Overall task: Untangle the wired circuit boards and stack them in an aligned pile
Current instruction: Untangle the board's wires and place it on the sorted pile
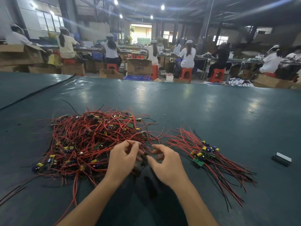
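At the lower centre, the left hand (125, 159) pinches a red wire (132, 141) between curled fingers, the right hand (166, 165) curls beside it, grip unclear, at the tangled heap of boards (91, 137), the aligned pile (204, 152) lying right on the green table (179, 98).

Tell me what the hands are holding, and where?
The left hand pinches a red wire at the tangled pile's near edge. Whether the right hand holds anything cannot be told.
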Tool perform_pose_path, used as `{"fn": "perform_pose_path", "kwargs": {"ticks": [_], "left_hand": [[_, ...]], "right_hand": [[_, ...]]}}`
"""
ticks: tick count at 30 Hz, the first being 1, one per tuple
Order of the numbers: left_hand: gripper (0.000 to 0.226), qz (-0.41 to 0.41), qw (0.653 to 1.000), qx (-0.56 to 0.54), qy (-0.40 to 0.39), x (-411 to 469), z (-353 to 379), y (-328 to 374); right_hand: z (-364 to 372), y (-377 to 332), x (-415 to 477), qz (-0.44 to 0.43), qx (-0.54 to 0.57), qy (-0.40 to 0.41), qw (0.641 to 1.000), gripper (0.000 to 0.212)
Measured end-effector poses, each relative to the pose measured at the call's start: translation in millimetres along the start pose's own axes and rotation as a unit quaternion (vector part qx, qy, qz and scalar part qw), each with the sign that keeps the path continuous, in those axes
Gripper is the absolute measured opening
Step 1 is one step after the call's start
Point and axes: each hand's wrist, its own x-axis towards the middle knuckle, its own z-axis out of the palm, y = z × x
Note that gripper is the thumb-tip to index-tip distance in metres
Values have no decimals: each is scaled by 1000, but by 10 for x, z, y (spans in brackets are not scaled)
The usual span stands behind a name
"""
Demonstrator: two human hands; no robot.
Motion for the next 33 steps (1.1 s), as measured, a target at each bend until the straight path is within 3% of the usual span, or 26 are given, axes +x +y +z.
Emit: {"fn": "perform_pose_path", "kwargs": {"ticks": [5,10,15,19,25,28,30,33], "left_hand": [[19,55,988,-143,-16,-17,-33,105],[11,55,984,-166,-39,-46,-39,134],[33,135,985,-65,-87,-122,-24,135],[27,80,989,-54,-111,-120,52,148],[33,-29,982,-178,-64,-69,40,128],[29,-43,974,-219,-34,-46,21,126],[26,-69,963,-261,-19,-39,27,128],[20,-112,938,-328,15,0,20,134]], "right_hand": [[26,-30,-17,-50,4,34,998,27],[-42,-62,16,-101,81,112,985,14],[-137,-157,55,10,296,120,948,33],[-209,-196,35,42,360,66,930,30],[-123,-254,-32,-29,225,-27,974,27],[-111,-221,-46,-44,150,-14,988,17],[-105,-171,-45,-79,3,97,992,5],[-98,-128,-50,-152,-181,328,915,21]]}}
